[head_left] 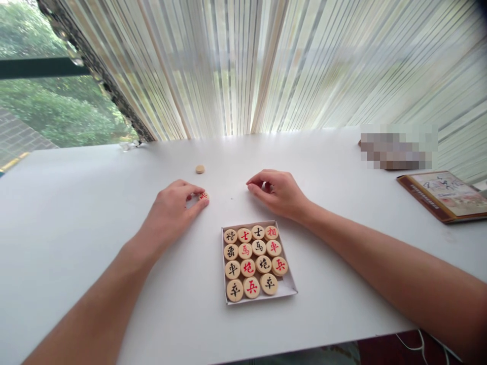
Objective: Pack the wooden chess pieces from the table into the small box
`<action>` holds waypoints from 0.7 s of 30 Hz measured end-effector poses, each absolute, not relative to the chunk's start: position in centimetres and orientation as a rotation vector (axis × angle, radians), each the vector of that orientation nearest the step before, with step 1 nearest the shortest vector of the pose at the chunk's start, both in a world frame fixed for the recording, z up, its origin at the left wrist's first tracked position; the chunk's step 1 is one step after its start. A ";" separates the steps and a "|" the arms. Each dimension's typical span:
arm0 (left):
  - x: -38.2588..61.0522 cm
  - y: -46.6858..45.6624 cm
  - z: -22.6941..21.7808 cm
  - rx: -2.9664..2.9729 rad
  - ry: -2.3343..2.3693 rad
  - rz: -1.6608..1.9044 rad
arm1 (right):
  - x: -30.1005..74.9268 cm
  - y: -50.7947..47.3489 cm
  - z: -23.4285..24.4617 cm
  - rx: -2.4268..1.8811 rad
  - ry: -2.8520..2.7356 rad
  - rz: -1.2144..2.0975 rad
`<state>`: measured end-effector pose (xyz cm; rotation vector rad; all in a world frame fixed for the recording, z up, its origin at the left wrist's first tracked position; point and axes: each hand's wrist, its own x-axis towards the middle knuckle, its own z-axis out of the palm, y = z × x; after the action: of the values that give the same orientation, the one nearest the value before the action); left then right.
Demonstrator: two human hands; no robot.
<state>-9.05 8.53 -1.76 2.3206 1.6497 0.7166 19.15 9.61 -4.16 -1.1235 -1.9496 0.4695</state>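
My left hand [178, 205] pinches a round wooden xiangqi piece [204, 195] with a red character, partly hidden by the fingers. Just beyond it, a plain-looking wooden disc [200, 169] lies by itself on the table. My right hand [277, 191] hovers or rests to the right, its thumb and forefinger curled close together; no object shows between them. Between my forearms sits a shallow white box [287, 288] with rows of xiangqi pieces marked in red and black. Its near right corner holds no piece, and the bottom shows there.
The white table [76, 228] carries a brown-edged flat box lid or book [445, 195] at the right. A blurred-out item [395, 151] lies behind it. A string curtain [228, 66] hangs along the far edge. White cables [420, 344] dangle below the near right edge.
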 end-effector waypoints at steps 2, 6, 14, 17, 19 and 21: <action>-8.9 8.4 -1.8 2.316 1.632 0.724 | 19.1 9.6 -4.2 -1.119 -1.958 0.471; -8.6 8.2 -1.7 2.271 1.605 0.704 | 19.1 9.6 -4.1 -1.110 -1.973 0.469; -9.4 9.9 -2.0 2.325 1.599 0.774 | 19.0 9.6 -4.2 -1.092 -1.993 0.459; -9.7 11.6 -2.6 2.399 1.660 0.803 | 18.9 9.6 -4.2 -1.088 -1.996 0.456; -9.7 12.4 -3.2 2.431 1.656 0.779 | 18.9 9.7 -4.2 -1.094 -1.997 0.451; -9.6 12.9 -3.8 2.488 1.628 0.687 | 19.0 9.7 -4.2 -1.099 -1.999 0.442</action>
<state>-9.63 12.94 -3.76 2.4884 1.6276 0.6871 18.96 9.74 -4.21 -1.0987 -1.9990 0.4416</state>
